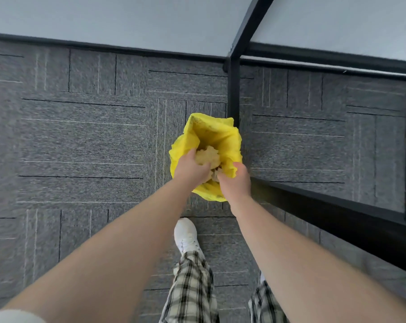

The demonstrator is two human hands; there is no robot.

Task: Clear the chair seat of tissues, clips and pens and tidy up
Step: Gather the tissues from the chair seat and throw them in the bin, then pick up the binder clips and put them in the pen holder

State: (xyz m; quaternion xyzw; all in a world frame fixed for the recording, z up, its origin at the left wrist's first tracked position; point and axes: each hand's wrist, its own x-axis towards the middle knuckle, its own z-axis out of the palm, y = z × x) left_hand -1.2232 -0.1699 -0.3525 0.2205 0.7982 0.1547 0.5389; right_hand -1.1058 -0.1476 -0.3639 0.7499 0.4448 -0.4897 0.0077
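Note:
A bin lined with a yellow bag stands on the grey carpet, straight ahead of me. My left hand reaches into its mouth, fingers closed around a crumpled wad of tissues. My right hand is at the bag's near right rim, gripping more crumpled tissue just over the opening. The chair seat, clips and pens are out of view.
A black metal table frame stands right beside the bin, with a leg touching its far right side and a low bar running to the right. Grey carpet tiles spread to the left. My white shoe is just behind the bin.

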